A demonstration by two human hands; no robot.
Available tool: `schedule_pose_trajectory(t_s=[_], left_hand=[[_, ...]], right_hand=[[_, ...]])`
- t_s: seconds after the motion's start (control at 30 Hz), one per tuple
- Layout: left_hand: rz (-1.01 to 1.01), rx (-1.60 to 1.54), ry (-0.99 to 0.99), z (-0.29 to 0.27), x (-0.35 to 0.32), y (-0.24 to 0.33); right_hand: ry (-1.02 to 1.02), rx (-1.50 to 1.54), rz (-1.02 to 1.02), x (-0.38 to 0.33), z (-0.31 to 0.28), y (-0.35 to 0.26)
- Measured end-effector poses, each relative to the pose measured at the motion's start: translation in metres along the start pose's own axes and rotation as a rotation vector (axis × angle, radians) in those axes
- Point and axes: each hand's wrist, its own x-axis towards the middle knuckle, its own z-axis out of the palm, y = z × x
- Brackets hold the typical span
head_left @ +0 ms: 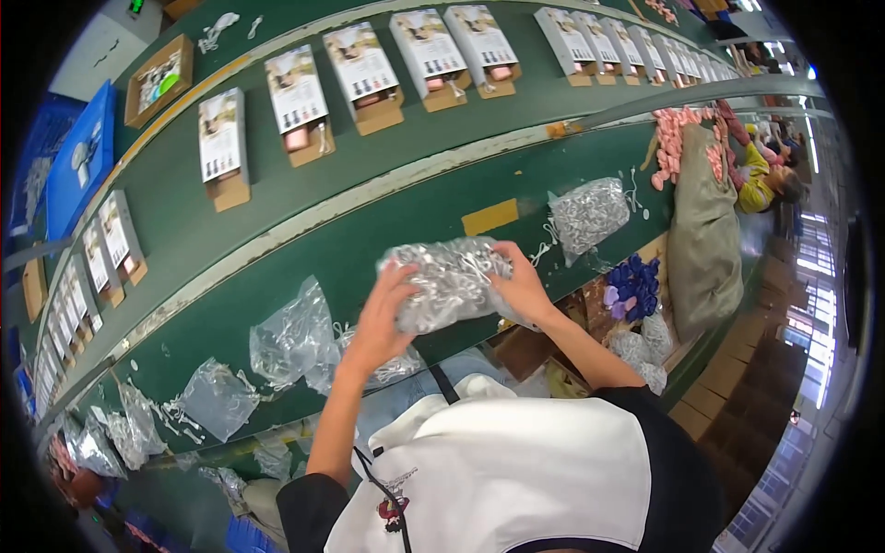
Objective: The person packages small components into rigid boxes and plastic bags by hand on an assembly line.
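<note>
- Grip: left hand (pixel 383 309) and right hand (pixel 518 288) both clamped on one clear plastic bag (pixel 444 281) of small silvery parts, frame centre; left fingers over its left end, right hand cupping its right end. Bag is lifted just above the near edge of the green table (pixel 396 230).
- Green conveyor belt (pixel 387 147) runs lower left to upper right across the upper frame, carrying a row of open cardboard boxes (pixel 297 115) with printed cards standing in them.
- Olive sack (pixel 705 230), right of centre, lies along the table's end; pile of pink pieces (pixel 678 138) at its top.
- Another person (pixel 770 180) in yellow sleeves, upper right, beside the pink pile.
- Blue crate (pixel 78 157), upper left.
- Second full bag of silvery parts (pixel 588 212) on the table, up-right of the held bag, apart from it.
- Empty clear bags (pixel 290 336) lie crumpled on the table, lower left of the hands.
- Purple pieces (pixel 634 288) in a box, right of the right hand.
</note>
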Motion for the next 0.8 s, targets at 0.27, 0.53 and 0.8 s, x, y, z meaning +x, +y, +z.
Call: schedule_pose_trajectory(t_s=[0.27,0.53,0.8], left_hand=[[0.119,0.537,0.463,-0.210,-0.139,-0.013],[-0.148,0.771,0.309,-0.343,-0.337,-0.138],[-0.110,1.035,0.217,-0.349,-0.354,-0.073]], right_hand=[[-0.058,0.161,-0.522,0.011,0.209,-0.209],[-0.166,0.214,-0.701,-0.009,0.470,-0.228],[0.011,-0.144,-0.820,-0.053,0.480,-0.227]])
